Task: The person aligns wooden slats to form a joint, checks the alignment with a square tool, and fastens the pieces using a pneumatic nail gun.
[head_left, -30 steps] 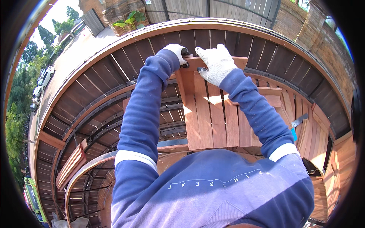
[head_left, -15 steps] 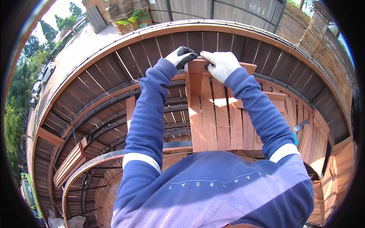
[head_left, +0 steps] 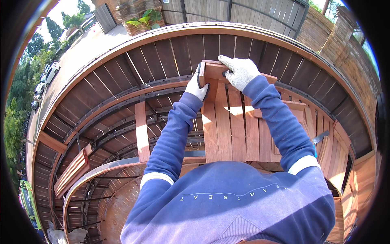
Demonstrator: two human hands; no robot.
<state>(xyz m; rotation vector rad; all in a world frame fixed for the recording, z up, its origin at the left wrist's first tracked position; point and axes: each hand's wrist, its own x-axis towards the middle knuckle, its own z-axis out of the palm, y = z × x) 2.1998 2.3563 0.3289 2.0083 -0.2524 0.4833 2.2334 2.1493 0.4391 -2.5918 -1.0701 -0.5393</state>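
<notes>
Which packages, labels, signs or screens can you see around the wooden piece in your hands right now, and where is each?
Packages, signs, screens: none in view.
Lettering on the blue sweatshirt: a thin pale line of print across the chest, at the lower edge of the view, below both arms.
Nothing printed shows on the wooden piece that the left hand and right hand grip in pale work gloves.

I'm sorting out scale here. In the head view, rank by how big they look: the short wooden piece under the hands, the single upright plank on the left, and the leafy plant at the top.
1. upright plank
2. wooden piece, partly hidden by the right hand
3. leafy plant, far off, so truly unsure
</notes>
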